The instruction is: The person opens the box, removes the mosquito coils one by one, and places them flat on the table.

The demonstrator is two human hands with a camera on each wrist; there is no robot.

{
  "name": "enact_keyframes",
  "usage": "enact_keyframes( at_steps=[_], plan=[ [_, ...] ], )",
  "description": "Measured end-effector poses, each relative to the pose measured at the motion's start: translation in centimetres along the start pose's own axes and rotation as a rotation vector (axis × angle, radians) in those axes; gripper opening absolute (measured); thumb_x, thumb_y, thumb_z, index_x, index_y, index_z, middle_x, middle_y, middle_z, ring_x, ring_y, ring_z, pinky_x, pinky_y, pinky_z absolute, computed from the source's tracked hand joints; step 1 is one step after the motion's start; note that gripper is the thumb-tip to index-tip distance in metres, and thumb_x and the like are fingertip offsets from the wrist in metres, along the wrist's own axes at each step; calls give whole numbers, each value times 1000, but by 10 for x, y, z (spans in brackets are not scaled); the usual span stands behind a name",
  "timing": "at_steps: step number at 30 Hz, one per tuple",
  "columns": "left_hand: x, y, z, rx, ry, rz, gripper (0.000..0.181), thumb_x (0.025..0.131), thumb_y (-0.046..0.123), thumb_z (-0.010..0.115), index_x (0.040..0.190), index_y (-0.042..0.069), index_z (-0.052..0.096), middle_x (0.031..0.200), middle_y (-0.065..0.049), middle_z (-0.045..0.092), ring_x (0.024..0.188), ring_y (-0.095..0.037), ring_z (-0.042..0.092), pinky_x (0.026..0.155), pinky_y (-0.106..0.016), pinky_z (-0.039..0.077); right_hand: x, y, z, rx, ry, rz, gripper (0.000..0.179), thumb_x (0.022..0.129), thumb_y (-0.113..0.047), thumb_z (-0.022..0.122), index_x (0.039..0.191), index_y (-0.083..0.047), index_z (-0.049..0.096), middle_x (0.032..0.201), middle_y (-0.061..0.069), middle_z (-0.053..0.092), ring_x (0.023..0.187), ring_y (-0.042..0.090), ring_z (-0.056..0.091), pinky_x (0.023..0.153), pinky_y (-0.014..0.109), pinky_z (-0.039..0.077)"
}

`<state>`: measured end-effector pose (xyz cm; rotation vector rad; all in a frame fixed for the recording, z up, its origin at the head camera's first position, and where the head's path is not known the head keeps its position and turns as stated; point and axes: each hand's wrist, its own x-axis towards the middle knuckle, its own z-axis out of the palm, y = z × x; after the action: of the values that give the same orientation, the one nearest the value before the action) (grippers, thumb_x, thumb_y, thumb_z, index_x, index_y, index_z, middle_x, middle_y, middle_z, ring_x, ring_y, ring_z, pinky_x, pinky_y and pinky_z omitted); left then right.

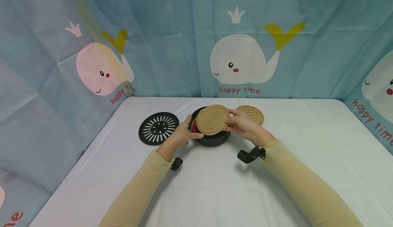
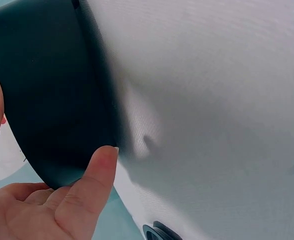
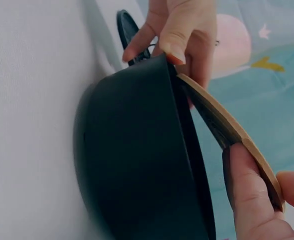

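Observation:
My right hand (image 1: 242, 124) pinches the edge of a tan spiral mosquito coil (image 1: 212, 120) between thumb and fingers. The coil is tilted over a round black pot (image 1: 215, 141), and in the right wrist view its far edge meets the rim near the left thumb. Gripping the pot's left side is my left hand (image 1: 184, 131), its thumb over the rim and fingers along the wall (image 2: 42, 85). Something magenta with a yellow edge (image 1: 193, 127) shows inside the pot beside the coil. Most of the pot's inside is hidden by the coil.
A black slotted lid (image 1: 159, 128) lies left of the pot, close to the left forearm. Another tan coil (image 1: 256, 112) lies behind the right hand. A blue curtain (image 1: 172, 66) printed with whales stands behind the white-covered table (image 1: 215, 186).

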<state>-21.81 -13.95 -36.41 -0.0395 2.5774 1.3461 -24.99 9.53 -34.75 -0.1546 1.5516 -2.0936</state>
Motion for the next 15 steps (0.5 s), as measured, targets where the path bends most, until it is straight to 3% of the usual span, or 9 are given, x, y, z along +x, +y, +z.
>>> enact_keyframes(
  at_steps=[7, 15],
  plan=[
    [0, 0, -1, -11, 2, 3, 103, 82, 19, 80, 157, 7, 10, 160, -16, 16, 145, -33, 17, 115, -50, 21, -6, -7, -9, -11, 29, -25, 67, 97, 10, 35, 156, -3, 4, 151, 33, 23, 86, 8, 65, 76, 25, 56],
    [-1, 0, 0, 1, -2, 14, 103, 83, 18, 80, 157, 5, 9, 160, -16, 13, 146, -33, 15, 115, -49, 20, -17, -16, -21, -59, -1, -74, 65, 97, 10, 33, 154, 3, 4, 153, 31, 19, 100, 11, 63, 86, 29, 53]
  ],
)
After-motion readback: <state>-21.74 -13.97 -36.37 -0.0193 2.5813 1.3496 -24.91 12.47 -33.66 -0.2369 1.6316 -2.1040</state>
